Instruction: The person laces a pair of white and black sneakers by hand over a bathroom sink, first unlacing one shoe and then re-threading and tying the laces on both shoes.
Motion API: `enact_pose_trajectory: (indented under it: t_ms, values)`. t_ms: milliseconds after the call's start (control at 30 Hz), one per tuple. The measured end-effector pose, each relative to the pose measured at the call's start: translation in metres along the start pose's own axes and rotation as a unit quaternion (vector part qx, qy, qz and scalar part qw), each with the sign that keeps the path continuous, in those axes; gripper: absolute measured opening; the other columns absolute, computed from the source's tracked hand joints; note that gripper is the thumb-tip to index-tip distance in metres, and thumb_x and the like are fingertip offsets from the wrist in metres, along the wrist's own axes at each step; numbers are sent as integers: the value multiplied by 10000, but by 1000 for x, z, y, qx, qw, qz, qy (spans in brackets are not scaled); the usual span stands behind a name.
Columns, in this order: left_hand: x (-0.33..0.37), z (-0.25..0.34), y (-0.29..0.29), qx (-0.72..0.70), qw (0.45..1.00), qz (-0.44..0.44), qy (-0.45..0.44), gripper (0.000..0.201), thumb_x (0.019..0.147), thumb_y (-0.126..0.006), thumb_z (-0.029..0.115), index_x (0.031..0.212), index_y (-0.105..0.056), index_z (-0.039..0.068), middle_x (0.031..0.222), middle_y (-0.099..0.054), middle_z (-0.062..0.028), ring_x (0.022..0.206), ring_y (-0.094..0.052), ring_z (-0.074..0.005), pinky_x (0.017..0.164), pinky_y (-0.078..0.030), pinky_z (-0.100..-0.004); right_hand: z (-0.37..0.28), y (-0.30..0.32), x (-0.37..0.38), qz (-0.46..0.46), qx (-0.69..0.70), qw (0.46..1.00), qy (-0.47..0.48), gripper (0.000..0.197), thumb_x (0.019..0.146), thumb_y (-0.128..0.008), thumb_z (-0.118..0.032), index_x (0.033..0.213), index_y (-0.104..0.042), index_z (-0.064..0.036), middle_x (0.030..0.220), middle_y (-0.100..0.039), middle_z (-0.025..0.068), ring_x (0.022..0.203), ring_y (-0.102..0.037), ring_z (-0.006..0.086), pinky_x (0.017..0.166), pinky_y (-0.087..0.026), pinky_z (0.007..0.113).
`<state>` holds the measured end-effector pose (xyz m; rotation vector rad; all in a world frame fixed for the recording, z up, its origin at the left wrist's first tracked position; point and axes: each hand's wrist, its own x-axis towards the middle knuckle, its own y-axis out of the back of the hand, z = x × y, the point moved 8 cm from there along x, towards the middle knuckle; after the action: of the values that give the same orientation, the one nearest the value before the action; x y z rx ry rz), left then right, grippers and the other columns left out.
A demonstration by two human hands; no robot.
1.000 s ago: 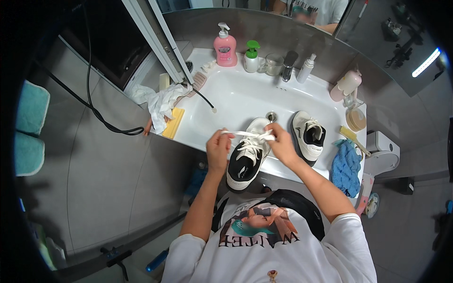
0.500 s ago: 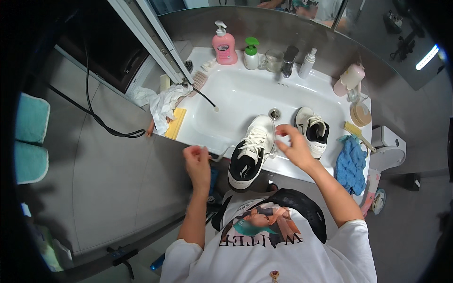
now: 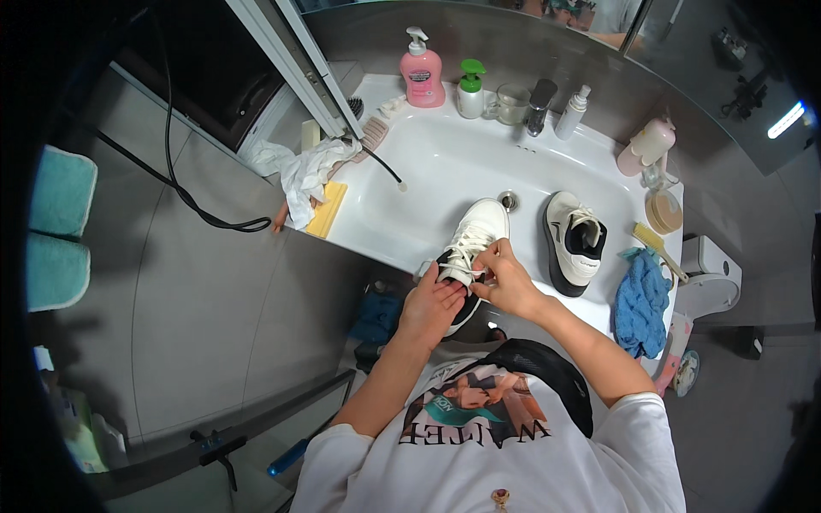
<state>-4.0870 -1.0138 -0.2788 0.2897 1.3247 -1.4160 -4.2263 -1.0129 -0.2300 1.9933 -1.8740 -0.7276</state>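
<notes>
Head view: at the front edge of a white sink [image 3: 389,214], with both hands on a white shoe [image 3: 484,224] with a black lining, toe toward the drain [image 3: 509,202] and heel toward the body. With the left hand [image 3: 434,306], covering part of the shoe opening, fingers slightly spread over the tongue; cannot tell whether gripping there. With the right hand [image 3: 506,280], touching the laces [image 3: 467,243] from the other side, thumb and forefinger held narrow; cannot tell whether pinching a strand.

To the right, apart from the first, a second shoe [image 3: 564,256], upright inside the sink near its front edge. Farther right, on the ledge, a brush [image 3: 657,248] with yellow bristles beside a crumpled blue cloth [image 3: 641,303]. Along the back, from left to right: a pink pump bottle [image 3: 422,79], a green-topped bottle [image 3: 470,99], a glass cup [image 3: 512,105], a dark faucet [image 3: 539,109] and a white bottle [image 3: 571,114]. At the left end, a rumpled white cloth [image 3: 312,175] beside a yellow slab [image 3: 327,210].
</notes>
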Motion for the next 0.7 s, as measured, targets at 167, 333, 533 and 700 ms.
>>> enact_pose_trajectory:
  t_ms: [167,333,533,700]
  values:
    - [2,-15,15,23,999,-36,10,559,920,-496,457,1294,-397,54,1228,-483,-114,1179,-418,-221,1018,-270,-359,-14,-5,-15,-15,17,999,25,229,711,-702,-52,895,-579,4,1025,-395,147,833,-551,290,756,-474,351]
    - [5,-22,28,-22,1000,-8,-17,424,920,-500,452,1164,-515,105,1084,-566,-12,1005,-507,-133,856,-385,-285,-30,-13,-24,0,57,995,80,184,688,-714,-62,794,-588,17,1014,-483,145,973,-507,314,832,-434,353]
    - [16,-22,33,-27,997,-46,-64,308,931,-519,363,1070,-562,91,1017,-609,6,926,-561,-113,799,-429,-248,-26,-25,1,-6,48,997,-58,128,698,-628,-69,691,-533,17,711,-533,185,757,-551,372,708,-445,397]
    - [12,-13,32,-56,995,-24,-82,315,928,-525,355,1083,-559,83,1035,-608,0,957,-560,-125,832,-424,-274,-25,-16,-9,-90,283,954,43,211,846,-549,-98,662,-510,-2,654,-515,41,660,-471,98,615,-388,258]
